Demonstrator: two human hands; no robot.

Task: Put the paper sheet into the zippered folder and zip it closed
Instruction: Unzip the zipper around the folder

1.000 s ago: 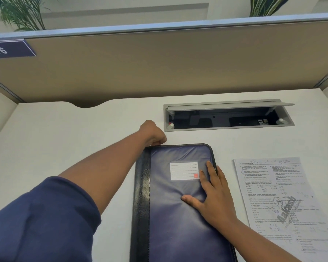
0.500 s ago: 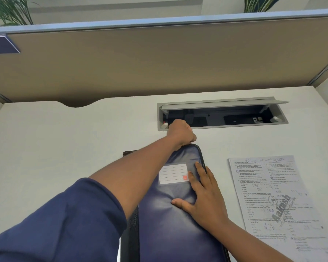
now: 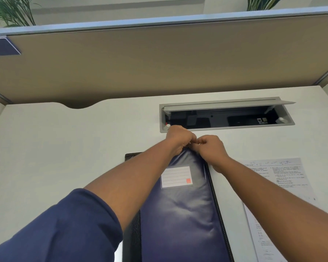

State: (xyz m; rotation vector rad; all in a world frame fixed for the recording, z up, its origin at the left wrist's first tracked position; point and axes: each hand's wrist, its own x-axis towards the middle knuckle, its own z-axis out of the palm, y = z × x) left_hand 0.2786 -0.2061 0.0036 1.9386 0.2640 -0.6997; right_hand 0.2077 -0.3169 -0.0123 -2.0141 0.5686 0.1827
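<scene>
zippered folder (image 3: 180, 208): dark blue padded cover with a black spine strip on its left, lying flat on the worktop (image 3: 64, 157) at lower centre of the frame, its far end pointing up the picture. the zip track runs down its right edge and looks closed along the part that shows.
label on folder (image 3: 177, 176): white ruled card with a small orange-red square in its lower right corner; nothing is written on the lines.
paper sheet (image 3: 280, 178): on the worktop just right of the folder, at the right of the frame, partly under the right forearm. dense printed text with some pen marks along the top; too small to read here.
left hand (image 3: 179, 139): fingers curled at the folder's far right corner, apparently pinching the zip pull or the edge there; the pull itself is hidden.
right hand (image 3: 209, 148): curled too, fingertips meeting the left hand at the same corner, gripping the folder's edge.
step in hand: judging by the sheet lying outside, opening the zip at that corner.
next move: likely one hand steadies the corner while the other draws the pull round the bend and down the right edge.
cable tray (image 3: 227, 115): grey recessed box with its lid raised, just above the hands.
partition (image 3: 159, 63): beige panel across the top; blue tag at upper left, unreadable.
</scene>
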